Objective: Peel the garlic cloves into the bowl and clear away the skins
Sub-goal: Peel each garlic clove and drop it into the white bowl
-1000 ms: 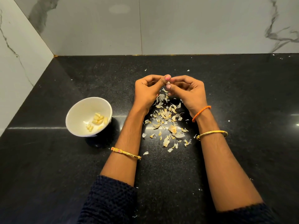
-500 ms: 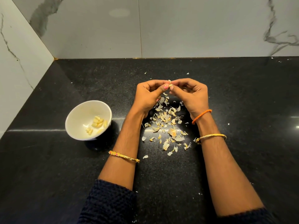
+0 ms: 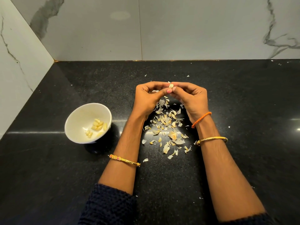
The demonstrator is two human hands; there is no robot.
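A small pale garlic clove [image 3: 171,86] is pinched between the fingertips of my left hand [image 3: 148,99] and my right hand [image 3: 191,98], held above the black counter. Both hands curl inward and meet at the clove. Below them a loose pile of garlic skins [image 3: 167,127] is scattered on the counter between my forearms. A white bowl [image 3: 78,117] stands to the left of my left forearm, and several peeled cloves [image 3: 98,125] lie in it.
The black stone counter [image 3: 48,176] runs back to a grey marbled wall [image 3: 178,30] and a white side wall [image 3: 16,70] at the left. A few stray skin flakes [image 3: 188,76] lie beyond the hands and at the right.
The clove has come into view between my fingertips, more exposed than before. Both hands stay together over the skin pile; the view has shifted slightly.
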